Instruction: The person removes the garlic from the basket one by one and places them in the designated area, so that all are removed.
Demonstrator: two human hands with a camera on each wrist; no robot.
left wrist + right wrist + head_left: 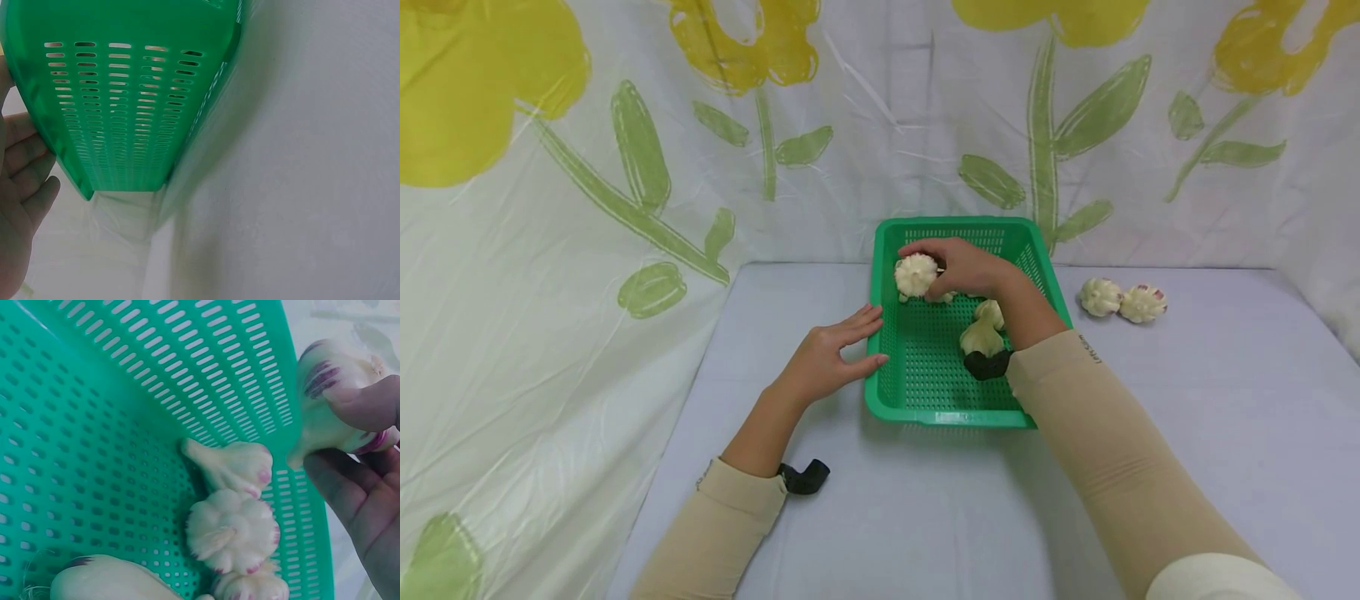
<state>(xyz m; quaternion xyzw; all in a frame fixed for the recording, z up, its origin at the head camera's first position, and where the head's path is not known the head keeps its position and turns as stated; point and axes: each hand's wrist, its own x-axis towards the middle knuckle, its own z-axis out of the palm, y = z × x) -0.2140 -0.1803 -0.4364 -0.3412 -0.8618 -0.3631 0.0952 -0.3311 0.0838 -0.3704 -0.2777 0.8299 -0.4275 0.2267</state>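
Note:
My right hand (966, 265) grips a white garlic bulb (915, 274) over the back left part of a green plastic basket (951, 416). In the right wrist view, the thumb presses on the purple-streaked garlic bulb (331, 372), with fingers beneath it. Several other garlic bulbs (228, 528) lie in the basket along its back wall and nearer the middle; the right forearm partly covers them in the head view. My left hand (829, 354) touches the basket's left rim with extended fingers, which the left wrist view shows against the rim's outside.
Two garlic bulbs (1122, 301) sit side by side on the white-covered table (1210, 417), right of the basket. Behind the table hangs a white curtain (865, 167) with yellow flowers and green leaves. A black camera mount (805, 477) sticks out from the left wrist.

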